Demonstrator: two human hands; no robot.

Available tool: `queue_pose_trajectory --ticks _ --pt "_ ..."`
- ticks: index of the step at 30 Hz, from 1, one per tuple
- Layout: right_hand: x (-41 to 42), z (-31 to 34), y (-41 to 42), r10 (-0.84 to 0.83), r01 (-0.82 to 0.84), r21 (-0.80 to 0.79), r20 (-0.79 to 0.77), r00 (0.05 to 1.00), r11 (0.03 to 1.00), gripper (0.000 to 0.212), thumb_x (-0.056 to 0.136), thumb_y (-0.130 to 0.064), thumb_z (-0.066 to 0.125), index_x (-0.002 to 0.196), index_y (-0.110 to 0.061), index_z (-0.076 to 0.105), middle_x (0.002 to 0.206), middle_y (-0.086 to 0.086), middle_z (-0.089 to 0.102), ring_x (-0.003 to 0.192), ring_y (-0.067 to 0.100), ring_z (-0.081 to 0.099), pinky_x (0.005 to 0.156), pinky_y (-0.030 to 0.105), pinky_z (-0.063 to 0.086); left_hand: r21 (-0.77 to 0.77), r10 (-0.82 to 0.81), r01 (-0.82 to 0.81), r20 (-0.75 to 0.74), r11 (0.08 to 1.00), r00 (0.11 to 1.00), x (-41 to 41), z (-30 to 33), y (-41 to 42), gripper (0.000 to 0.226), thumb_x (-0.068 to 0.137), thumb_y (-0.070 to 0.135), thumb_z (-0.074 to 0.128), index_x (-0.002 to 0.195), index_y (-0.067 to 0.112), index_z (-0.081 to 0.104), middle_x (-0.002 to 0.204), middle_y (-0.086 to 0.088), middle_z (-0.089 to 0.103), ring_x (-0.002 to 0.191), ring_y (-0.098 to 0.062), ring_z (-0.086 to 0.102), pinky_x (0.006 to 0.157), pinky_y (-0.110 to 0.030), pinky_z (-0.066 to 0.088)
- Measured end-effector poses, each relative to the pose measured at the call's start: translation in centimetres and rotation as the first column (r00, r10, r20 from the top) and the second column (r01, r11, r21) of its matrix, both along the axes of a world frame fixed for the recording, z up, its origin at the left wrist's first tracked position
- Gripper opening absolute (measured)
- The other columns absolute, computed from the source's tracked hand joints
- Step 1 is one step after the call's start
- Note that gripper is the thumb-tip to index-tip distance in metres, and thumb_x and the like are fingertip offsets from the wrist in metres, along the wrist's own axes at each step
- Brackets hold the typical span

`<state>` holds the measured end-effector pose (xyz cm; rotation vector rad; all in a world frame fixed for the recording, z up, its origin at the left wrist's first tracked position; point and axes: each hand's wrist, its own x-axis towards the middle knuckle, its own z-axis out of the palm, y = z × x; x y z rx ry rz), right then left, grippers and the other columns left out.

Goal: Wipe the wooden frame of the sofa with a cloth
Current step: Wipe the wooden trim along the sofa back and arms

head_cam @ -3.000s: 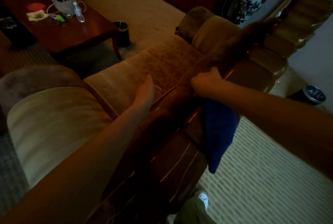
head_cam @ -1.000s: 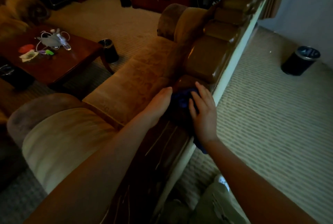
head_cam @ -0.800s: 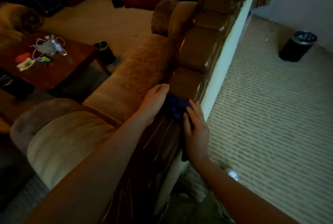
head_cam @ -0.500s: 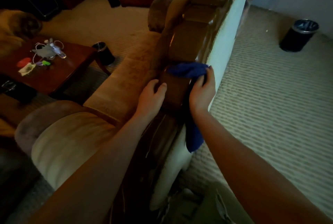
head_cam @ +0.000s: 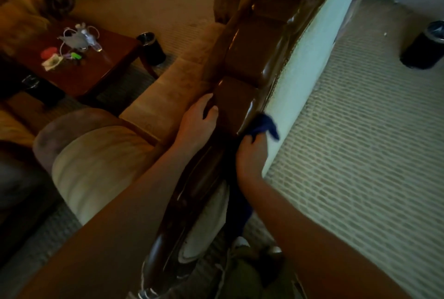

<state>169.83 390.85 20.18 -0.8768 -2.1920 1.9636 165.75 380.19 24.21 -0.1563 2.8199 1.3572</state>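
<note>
The glossy dark-brown carved wooden sofa frame (head_cam: 249,63) runs from 6 o'clock up to 1 o'clock across the view, w/ the pale off-white fabric back panel (head_cam: 310,63) on its 3 o'clock side and the tan velvety seat cushion (head_cam: 168,97) on its 9 o'clock side. The left hand (head_cam: 199,121) rests on the frame's seat-side edge at centre, fingers curled loosely over the wood, holding nothing. The right hand (head_cam: 252,154) sits just at 4 o'clock of it, fingers closed round a dark-blue cloth (head_cam: 263,125); the cloth's bunched top presses on the frame's back edge where wood meets pale panel, and the rest hangs down below the wrist, dim and hard to trace. A rounded cream-and-brown armrest (head_cam: 93,154) lies at 8 o'clock. At 10 o'clock a dark red wooden counter (head_cam: 96,68) carries a clear plastic bottle (head_cam: 92,41), white cables and small bright bits, too small to tell apart. A black round bin (head_cam: 151,48) stands just beside the counter's corner; another black bin (head_cam: 425,46) stands well apart at 2 o'clock on the pale ribbed carpet (head_cam: 360,142)
</note>
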Motion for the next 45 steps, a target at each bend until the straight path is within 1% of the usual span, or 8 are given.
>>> queue_pose_trajectory --ticks 10,18,26,32,34,36,39,45 --pt "6.4 0.0 -3.5 0.098 -0.101 -0.008 -0.17 0.98 0.995 0.037 0.092 0.002 0.04 0.068 -0.023 0.027 0.062 -0.005 0.028 0.055 0.007 0.03 0.059 0.025 0.03 0.148 0.0 0.002 -0.015 0.989 1.0 -0.2 -0.1 -0.5 0.044 0.096 0.037 0.038 0.137 0.024 0.046 0.138 0.003 0.046 0.123 -0.009 0.042 0.101 -0.028 0.034" --pt "-5.1 3.7 0.5 0.09 -0.043 0.344 -0.122 0.988 0.938 0.045 0.097 -0.01 0.036 0.138 0.01 0.03 0.142 0.023 0.035 0.131 0.031 0.034 0.106 0.027 0.022 0.37 0.056 -0.049 -0.009 0.928 0.998 -0.7 0.2 -0.9 0.04 0.096 0.036 0.038 0.13 0.021 0.053 0.128 0.0 0.055 0.12 -0.013 0.049 0.102 -0.033 0.04" --pt "4.2 1.4 -3.1 0.381 -0.226 0.527 -0.206 0.901 0.819 0.022 0.084 0.009 0.045 0.096 0.009 0.063 0.126 0.013 0.055 0.138 0.028 0.029 0.109 0.021 0.018 0.831 0.09 -0.395 0.393 0.391 0.915 -0.1 1.2 -5.5 0.042 0.098 0.042 0.033 0.115 0.015 0.06 0.114 -0.011 0.063 0.11 -0.021 0.055 0.083 -0.031 0.044" --pt "5.3 5.1 -5.7 0.584 -0.297 0.72 -0.183 0.791 0.627 0.018 0.079 0.006 0.05 0.062 0.001 0.052 0.071 0.017 0.057 0.075 0.026 0.053 0.07 0.034 0.036 0.737 -0.095 -0.244 0.385 0.63 0.918 1.2 2.7 -9.4 0.03 0.097 0.022 0.036 0.107 0.015 0.063 0.107 -0.007 0.067 0.104 -0.02 0.06 0.077 -0.03 0.047" --pt "5.0 6.6 -7.3 0.514 -0.331 0.557 -0.208 0.832 0.762 0.019 0.086 0.003 0.048 0.067 0.003 0.053 0.067 0.015 0.055 0.066 0.016 0.053 0.063 0.036 0.037 0.554 -0.179 -0.011 0.288 0.833 0.941 1.9 3.1 -10.3 0.031 0.09 0.002 0.04 0.101 0.021 0.062 0.102 -0.001 0.065 0.105 -0.019 0.058 0.078 -0.029 0.047" --pt "3.9 9.1 -8.5 0.261 -0.264 0.033 -0.308 0.915 0.964 0.02 0.093 -0.002 0.042 0.084 0.006 0.058 0.084 0.026 0.062 0.081 0.027 0.062 0.074 0.046 0.048 0.418 -0.295 0.201 0.174 0.886 0.939 2.7 3.6 -11.1 0.038 0.085 -0.004 0.046 0.095 0.03 0.06 0.099 0.006 0.064 0.101 -0.012 0.061 0.079 -0.025 0.048" --pt "3.0 13.0 -8.5 -0.116 -0.161 -0.672 -0.348 0.93 0.723 0.021 0.092 -0.006 0.036 0.096 -0.001 0.056 0.085 0.017 0.066 0.082 0.025 0.067 0.078 0.03 0.053 0.419 -0.509 0.436 0.076 0.796 0.857 3.9 4.4 -11.9 0.038 0.086 0.007 0.06 0.104 0.041 0.055 0.103 0.013 0.063 0.091 0.003 0.063 0.067 -0.012 0.048" --pt "4.4 16.4 -9.5 -0.027 -0.331 -0.674 -0.463 0.886 0.661 0.036 0.086 -0.043 0.049 0.088 -0.01 0.062 0.088 0.01 0.058 0.084 0.023 0.058 0.083 0.033 0.045 0.598 -0.44 0.364 -0.02 0.714 0.898 5.0 4.9 -9.0 0.034 0.085 0.011 0.066 0.107 0.035 0.055 0.102 0.011 0.064 0.1 -0.011 0.063 0.075 -0.025 0.054"
